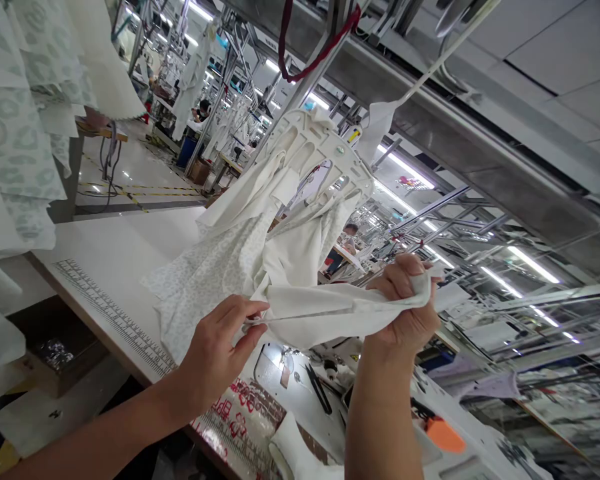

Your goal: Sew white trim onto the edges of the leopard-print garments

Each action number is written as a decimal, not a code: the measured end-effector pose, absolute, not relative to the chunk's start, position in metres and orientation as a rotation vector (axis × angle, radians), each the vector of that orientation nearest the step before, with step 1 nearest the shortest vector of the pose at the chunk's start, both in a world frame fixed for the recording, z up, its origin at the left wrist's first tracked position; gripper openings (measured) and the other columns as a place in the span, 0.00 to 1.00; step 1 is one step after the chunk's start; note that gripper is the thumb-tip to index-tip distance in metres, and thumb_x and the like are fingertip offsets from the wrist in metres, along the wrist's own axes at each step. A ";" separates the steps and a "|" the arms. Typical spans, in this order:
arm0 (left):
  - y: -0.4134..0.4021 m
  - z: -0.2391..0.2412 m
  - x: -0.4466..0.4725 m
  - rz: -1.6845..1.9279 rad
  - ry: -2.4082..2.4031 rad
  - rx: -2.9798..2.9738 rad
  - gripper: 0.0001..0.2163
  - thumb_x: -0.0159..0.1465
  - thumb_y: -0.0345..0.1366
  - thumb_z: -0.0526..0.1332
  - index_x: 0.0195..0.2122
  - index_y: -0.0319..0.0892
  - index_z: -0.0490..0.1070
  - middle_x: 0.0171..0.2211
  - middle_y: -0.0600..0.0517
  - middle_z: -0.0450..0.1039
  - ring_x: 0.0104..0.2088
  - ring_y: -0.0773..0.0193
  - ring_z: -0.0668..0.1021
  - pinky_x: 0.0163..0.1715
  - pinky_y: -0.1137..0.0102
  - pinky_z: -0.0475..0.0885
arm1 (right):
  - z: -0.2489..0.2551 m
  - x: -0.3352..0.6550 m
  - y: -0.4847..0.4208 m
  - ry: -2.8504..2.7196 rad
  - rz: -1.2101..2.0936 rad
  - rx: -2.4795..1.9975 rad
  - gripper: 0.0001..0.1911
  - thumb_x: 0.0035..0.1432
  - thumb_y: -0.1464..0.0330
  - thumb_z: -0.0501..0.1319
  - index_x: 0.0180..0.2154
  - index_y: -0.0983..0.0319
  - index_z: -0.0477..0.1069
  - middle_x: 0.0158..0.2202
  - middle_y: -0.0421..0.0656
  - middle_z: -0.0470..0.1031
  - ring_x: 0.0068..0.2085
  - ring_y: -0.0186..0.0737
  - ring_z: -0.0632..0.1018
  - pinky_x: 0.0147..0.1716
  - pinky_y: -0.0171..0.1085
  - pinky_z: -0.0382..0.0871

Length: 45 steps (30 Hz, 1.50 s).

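Between my two hands a white fabric piece is stretched, with a seam or folded edge running along it. My left hand pinches its left end between thumb and fingers. My right hand is closed round the other end, held higher, with the cloth folded over the fingers. Behind the piece, white and pale-patterned garment parts hang from a white plastic hanger clamp. Whether the stretched piece joins those hanging parts cannot be made out.
Below my hands are a sewing machine bed and black tweezers. A ruler strip runs along the white table. Patterned fabric hangs at left. An overhead metal rail crosses above. People sit farther back.
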<state>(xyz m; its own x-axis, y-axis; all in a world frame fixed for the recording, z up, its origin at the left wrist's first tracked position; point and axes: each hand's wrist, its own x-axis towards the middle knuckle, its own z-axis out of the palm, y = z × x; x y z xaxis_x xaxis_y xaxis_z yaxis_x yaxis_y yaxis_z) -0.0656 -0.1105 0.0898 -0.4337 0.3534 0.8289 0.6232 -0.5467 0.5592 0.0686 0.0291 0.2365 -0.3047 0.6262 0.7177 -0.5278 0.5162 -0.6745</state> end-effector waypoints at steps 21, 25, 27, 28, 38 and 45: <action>-0.108 0.093 -0.066 -2.145 -1.510 -1.626 0.06 0.58 0.23 0.52 0.30 0.38 0.65 0.32 0.51 0.69 0.34 0.67 0.72 0.34 0.73 0.68 | 0.219 0.085 0.035 -1.386 1.332 0.085 0.16 0.38 0.73 0.70 0.26 0.58 0.63 0.25 0.33 0.57 0.20 0.26 0.53 0.14 0.26 0.55; -0.106 0.091 -0.065 -2.135 -1.559 -1.634 0.06 0.59 0.24 0.52 0.32 0.38 0.66 0.31 0.51 0.70 0.34 0.68 0.73 0.34 0.74 0.69 | 0.221 0.085 0.036 -1.425 1.348 0.127 0.17 0.38 0.76 0.70 0.26 0.59 0.64 0.26 0.33 0.59 0.22 0.25 0.60 0.21 0.25 0.65; -0.106 0.090 -0.065 -2.128 -1.575 -1.622 0.06 0.60 0.24 0.52 0.31 0.39 0.67 0.30 0.52 0.70 0.33 0.69 0.73 0.34 0.75 0.69 | 0.222 0.085 0.037 -1.432 1.352 0.134 0.17 0.38 0.77 0.70 0.26 0.59 0.64 0.26 0.33 0.60 0.22 0.25 0.62 0.22 0.25 0.67; -0.106 0.090 -0.065 -2.129 -1.587 -1.609 0.06 0.60 0.25 0.53 0.32 0.39 0.67 0.30 0.53 0.70 0.33 0.69 0.73 0.34 0.76 0.69 | 0.223 0.085 0.037 -1.432 1.351 0.134 0.16 0.39 0.77 0.70 0.26 0.59 0.64 0.26 0.33 0.61 0.22 0.25 0.63 0.22 0.25 0.67; -0.108 0.088 -0.064 -2.233 -1.737 -1.505 0.11 0.60 0.29 0.57 0.44 0.46 0.64 0.33 0.57 0.75 0.33 0.71 0.77 0.26 0.82 0.70 | 0.224 0.081 0.040 -1.439 1.317 0.095 0.17 0.38 0.76 0.71 0.25 0.58 0.64 0.27 0.33 0.62 0.23 0.24 0.65 0.23 0.25 0.67; -0.107 0.086 -0.068 -2.138 -1.643 -1.481 0.09 0.61 0.27 0.54 0.41 0.43 0.66 0.33 0.55 0.73 0.35 0.72 0.76 0.36 0.81 0.70 | 0.218 0.084 0.043 -1.515 1.284 0.073 0.17 0.42 0.73 0.69 0.28 0.57 0.61 0.28 0.34 0.57 0.26 0.26 0.65 0.27 0.27 0.67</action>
<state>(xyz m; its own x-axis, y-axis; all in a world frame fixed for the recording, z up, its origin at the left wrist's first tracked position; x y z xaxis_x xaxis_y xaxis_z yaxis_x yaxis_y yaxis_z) -0.0677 -0.1071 0.0865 -0.5349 0.4679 0.7035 0.5593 -0.4280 0.7099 0.0838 0.0432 0.2177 -0.4027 0.5513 0.7307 -0.6303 0.4119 -0.6581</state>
